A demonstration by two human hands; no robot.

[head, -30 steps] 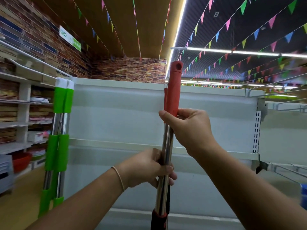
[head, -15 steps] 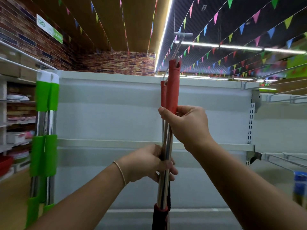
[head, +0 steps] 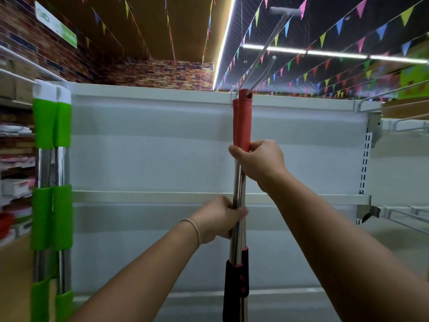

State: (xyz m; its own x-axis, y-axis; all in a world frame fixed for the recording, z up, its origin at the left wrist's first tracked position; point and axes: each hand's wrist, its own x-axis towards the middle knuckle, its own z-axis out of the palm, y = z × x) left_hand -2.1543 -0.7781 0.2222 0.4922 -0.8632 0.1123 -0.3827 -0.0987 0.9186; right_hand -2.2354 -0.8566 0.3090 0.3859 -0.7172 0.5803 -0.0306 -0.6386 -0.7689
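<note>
Two steel poles with red top grips (head: 243,119) and black lower sleeves stand upright side by side before a white shelf unit (head: 151,145). My right hand (head: 260,160) grips them just below the red grips. My left hand (head: 220,218) holds the bare steel shafts lower down. The red tops reach the end of a grey metal display hook (head: 267,49) that juts out from the top of the shelf; the hook's lower prong meets the hole in the front grip.
Two poles with green grips (head: 52,173) hang at the left edge of the shelf unit. Stocked shelves (head: 16,163) line the left wall. Wire shelf brackets (head: 404,126) stick out at the right. Bunting and strip lights hang overhead.
The red-handled poles have risen, and their tops now reach the grey hook. The view has tilted upward, showing more of the hook and ceiling. Both hands keep their hold.
</note>
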